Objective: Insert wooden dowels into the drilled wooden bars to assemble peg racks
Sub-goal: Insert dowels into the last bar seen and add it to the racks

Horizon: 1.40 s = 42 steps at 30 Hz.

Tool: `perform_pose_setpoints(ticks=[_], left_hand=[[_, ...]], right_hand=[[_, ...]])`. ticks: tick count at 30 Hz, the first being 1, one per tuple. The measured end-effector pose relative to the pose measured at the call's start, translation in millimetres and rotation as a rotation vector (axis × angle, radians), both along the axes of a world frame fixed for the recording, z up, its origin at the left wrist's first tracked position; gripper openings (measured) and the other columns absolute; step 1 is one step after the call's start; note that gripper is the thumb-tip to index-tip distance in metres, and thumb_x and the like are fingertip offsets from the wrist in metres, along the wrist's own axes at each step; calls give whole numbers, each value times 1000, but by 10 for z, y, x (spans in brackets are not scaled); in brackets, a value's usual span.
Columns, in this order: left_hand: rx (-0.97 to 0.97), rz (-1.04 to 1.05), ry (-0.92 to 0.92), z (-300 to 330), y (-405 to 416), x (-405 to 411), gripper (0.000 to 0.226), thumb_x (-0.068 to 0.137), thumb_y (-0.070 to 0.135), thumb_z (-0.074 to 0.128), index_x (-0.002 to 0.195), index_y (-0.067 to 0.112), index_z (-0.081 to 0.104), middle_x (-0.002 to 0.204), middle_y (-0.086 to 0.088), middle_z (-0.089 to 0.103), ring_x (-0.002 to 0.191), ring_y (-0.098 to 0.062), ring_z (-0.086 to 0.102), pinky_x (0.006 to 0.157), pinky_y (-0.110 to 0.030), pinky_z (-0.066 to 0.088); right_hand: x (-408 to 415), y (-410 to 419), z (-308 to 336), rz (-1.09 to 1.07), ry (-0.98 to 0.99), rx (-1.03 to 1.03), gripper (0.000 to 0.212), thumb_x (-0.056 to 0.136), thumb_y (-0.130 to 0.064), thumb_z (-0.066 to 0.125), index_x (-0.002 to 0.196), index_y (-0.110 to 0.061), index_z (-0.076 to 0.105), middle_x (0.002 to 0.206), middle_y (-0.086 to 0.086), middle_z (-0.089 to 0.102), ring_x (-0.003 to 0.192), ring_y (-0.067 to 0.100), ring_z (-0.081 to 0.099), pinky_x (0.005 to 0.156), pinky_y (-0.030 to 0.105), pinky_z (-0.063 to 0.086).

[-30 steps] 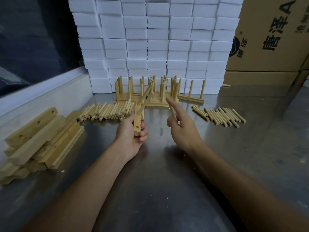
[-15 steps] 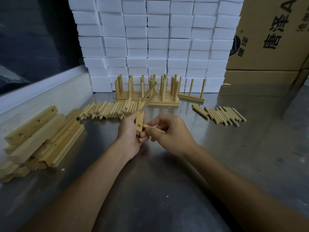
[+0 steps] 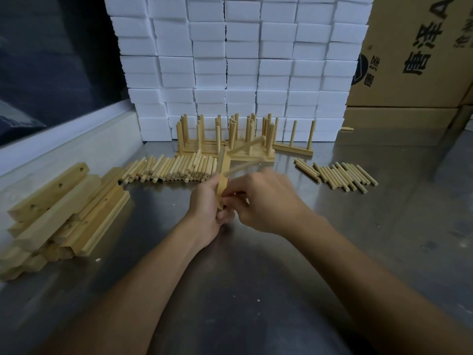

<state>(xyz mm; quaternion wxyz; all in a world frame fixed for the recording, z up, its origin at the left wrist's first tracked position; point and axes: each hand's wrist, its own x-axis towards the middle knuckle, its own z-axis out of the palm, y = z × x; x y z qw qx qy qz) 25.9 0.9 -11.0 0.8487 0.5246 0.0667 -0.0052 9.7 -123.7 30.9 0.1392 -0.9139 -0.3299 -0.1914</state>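
Lettering "唐泽" and "A" marks the brown cardboard carton (image 3: 419,49). My left hand (image 3: 204,201) grips the drilled pale wooden bar (image 3: 222,175); my right hand (image 3: 266,198) pinches a dowel against it.

Bare steel table (image 3: 256,290) lies open between bar stack (image 3: 64,213) and loose dowels (image 3: 337,175).

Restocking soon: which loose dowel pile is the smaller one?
The dowel pile right of the hands: one sparse row, while the left pile is longer and densely packed.
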Motion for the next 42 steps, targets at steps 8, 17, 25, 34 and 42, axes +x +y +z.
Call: perform_pose_setpoints(ticks=[8,17,25,34,42], left_hand=[[11,-13,-8,-26,15,33,61,103,39,40,50,20,64,44,3,41,30,-10,26,31,-14,18],[-61,-49,19,-9,50,38,41,106,38,29,109,6,54,47,1,45,28,-9,25,31,-16,18],[-104,32,45,-21,66,73,38,106,36,31,96,6,51,63,-7,44,29,-9,25,30,-15,18],[-128,8,32,-38,82,69,36,106,36,31,100,9,54,54,-3,46,30,-10,25,29,-18,19],[-82,18,23,-41,67,58,50,106,40,30,71,12,53,60,-9,47,28,-11,27,35,-20,17]], right_hand=[[52,64,-67,-27,235,225,6,82,-19,71,81,-14,74,73,-2,69,67,11,61,67,34,54],[66,-157,-77,207,682,865,10,97,-6,59,101,3,64,81,15,75,70,28,75,49,29,53],[106,-146,-184,194,502,825,8,94,-5,63,98,-3,71,79,3,75,70,15,73,59,29,59],[122,-82,-220,171,369,677,11,93,-9,66,101,-4,73,83,4,75,73,12,73,68,31,61],[88,6,-276,194,457,852,24,94,-14,67,84,8,67,58,0,70,52,9,68,48,20,50]])
